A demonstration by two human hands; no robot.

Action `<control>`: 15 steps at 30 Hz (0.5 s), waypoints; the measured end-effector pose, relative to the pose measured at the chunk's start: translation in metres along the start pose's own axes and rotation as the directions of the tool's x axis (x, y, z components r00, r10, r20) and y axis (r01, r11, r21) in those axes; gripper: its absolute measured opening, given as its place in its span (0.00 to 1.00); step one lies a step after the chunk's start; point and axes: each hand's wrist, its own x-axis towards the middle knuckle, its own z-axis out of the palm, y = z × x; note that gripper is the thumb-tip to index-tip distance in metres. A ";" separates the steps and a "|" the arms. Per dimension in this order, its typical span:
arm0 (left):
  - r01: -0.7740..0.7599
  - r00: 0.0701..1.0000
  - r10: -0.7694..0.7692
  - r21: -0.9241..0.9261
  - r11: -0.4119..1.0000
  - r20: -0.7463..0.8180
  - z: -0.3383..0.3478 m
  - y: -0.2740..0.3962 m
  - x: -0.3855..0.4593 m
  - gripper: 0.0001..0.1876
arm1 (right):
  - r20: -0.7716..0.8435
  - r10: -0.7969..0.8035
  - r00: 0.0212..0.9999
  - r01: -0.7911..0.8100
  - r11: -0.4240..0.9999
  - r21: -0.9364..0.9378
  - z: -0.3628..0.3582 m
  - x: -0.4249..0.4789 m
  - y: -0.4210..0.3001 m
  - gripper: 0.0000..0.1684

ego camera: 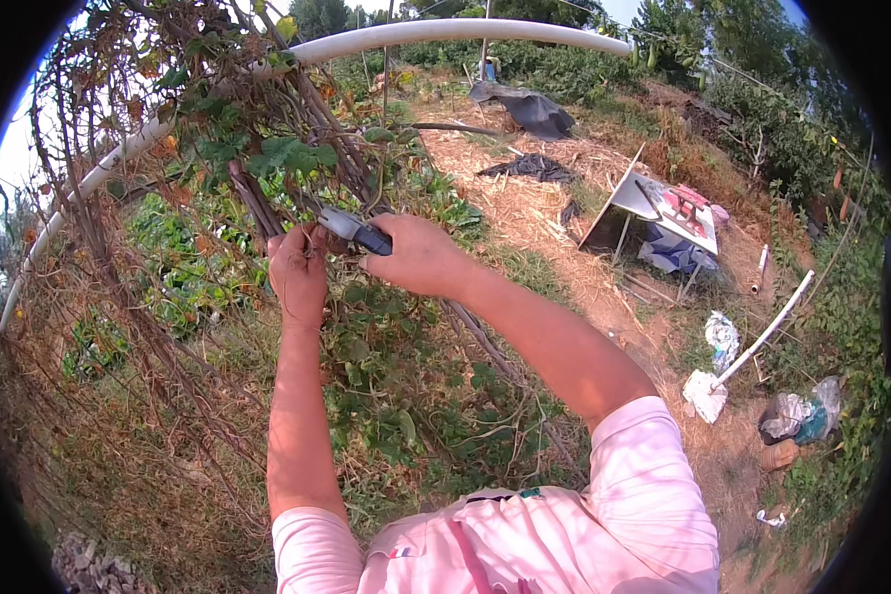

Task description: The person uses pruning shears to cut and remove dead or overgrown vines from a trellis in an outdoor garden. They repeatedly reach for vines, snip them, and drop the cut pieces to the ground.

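Note:
My right hand [416, 255] is closed around the dark and grey handle of a hand tool [353, 229], perhaps pruning shears. Its far end reaches the stems above my left hand. My left hand [297, 271] pinches a thin dry vine stem [286, 278] just left of the tool; a loose strand hangs over the wrist. Thick bundled brown stalks [256, 200] rise directly above both hands, with green leaves [289, 154] over them. Whether the tool's jaws are on a stem cannot be seen.
A white pipe [453, 31] arches over the dry vines [111, 275]. To the right, a tilted white table [664, 204] carries red items on straw-strewn ground. A white pole [765, 330], plastic bags [722, 338] and black sheeting [527, 108] lie about. A person [488, 70] is far off.

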 end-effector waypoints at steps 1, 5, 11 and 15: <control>-0.017 1.000 0.016 0.041 0.999 0.010 -0.002 -0.002 -0.001 0.09 | 0.002 0.003 1.000 -0.003 1.000 0.015 0.004 -0.002 0.002 0.23; -0.022 0.998 0.017 0.080 0.997 0.063 -0.008 -0.021 -0.010 0.08 | 0.065 0.073 0.995 -0.076 0.996 0.047 0.008 -0.033 0.014 0.25; -0.054 0.998 0.055 -0.016 0.998 0.029 -0.013 -0.010 -0.007 0.06 | 0.149 0.315 0.937 -0.348 0.828 0.440 0.028 -0.086 0.073 0.21; -0.047 0.999 0.050 -0.155 0.987 0.014 -0.010 -0.011 -0.010 0.06 | 0.230 0.476 0.849 -0.509 0.620 0.598 0.072 -0.112 0.109 0.17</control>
